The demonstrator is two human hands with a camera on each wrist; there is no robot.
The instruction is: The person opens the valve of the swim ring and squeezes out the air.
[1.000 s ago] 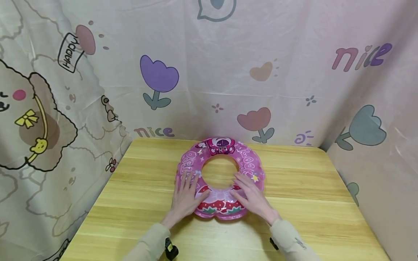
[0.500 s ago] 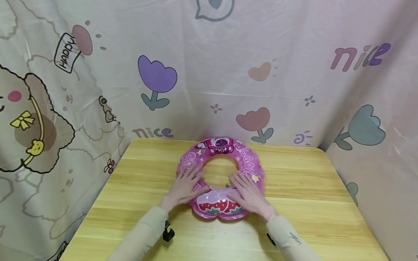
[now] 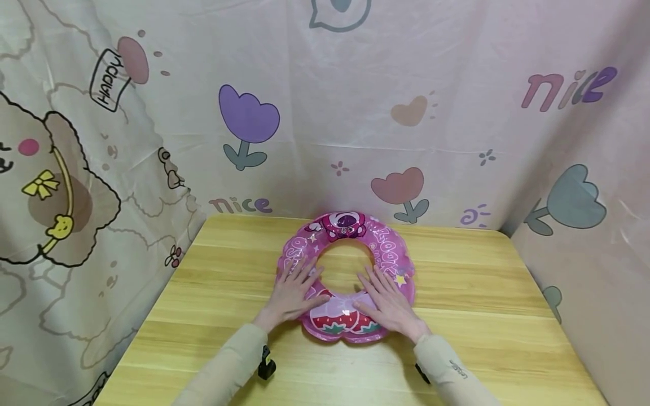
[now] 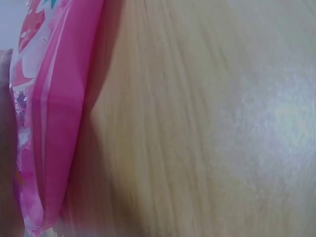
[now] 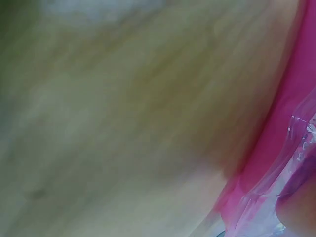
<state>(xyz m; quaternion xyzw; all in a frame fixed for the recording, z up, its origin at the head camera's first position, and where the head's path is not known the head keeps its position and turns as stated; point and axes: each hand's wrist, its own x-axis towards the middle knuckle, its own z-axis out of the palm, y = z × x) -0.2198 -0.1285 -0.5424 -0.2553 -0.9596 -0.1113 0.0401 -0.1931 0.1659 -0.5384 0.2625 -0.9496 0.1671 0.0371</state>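
An inflated pink swim ring (image 3: 345, 321) lies flat on the wooden table, printed with strawberries at the near side and a bear figure at the far side. My left hand (image 3: 290, 293) rests on its left part with the fingers spread. On the right part lies my right hand (image 3: 388, 301), its fingers straight and its thumb toward the strawberries. In the left wrist view the ring's pink side (image 4: 64, 98) stands against the tabletop, with a dark sliver of hand at the edge. The right wrist view catches the ring's clear seam (image 5: 276, 168) beside part of a hand.
Bare wood of the table (image 3: 487, 338) surrounds the ring. A printed cloth (image 3: 325, 113) with flowers and words hangs behind the table and along both sides. The ring's far edge lies close to the back cloth.
My left hand has shifted a little on the ring, its fingers now pointing more to the right. The right hand stays in nearly the same place. The head view has swayed slightly.
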